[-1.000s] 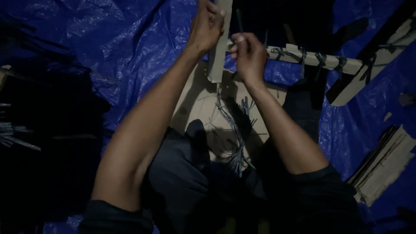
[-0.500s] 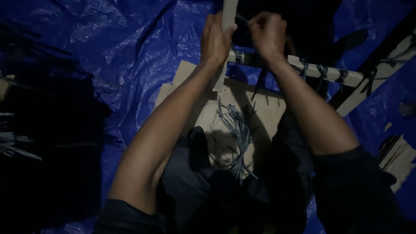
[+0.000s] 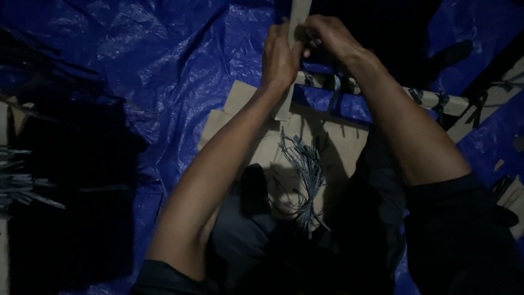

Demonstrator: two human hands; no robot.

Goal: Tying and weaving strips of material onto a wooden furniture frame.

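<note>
My left hand (image 3: 279,57) grips an upright pale wooden slat (image 3: 297,16) near the top of the view. My right hand (image 3: 327,35) is closed against the same slat from the right, fingers pinched where it meets a long horizontal wooden bar (image 3: 382,93). That bar carries several dark ties wrapped around it. Below my hands a bundle of grey-blue strips (image 3: 305,175) lies on a flat piece of brown cardboard (image 3: 240,104). What my right fingers pinch is too dark to tell.
Crinkled blue tarpaulin (image 3: 164,65) covers the ground. A second wooden piece (image 3: 491,109) slants off at the right. More grey strips (image 3: 22,180) lie at the left edge. My dark-clothed legs fill the bottom centre.
Both hands have come closer together on the upright slat. The view has shifted, so the cardboard and the strip bundle sit a little further right than before.
</note>
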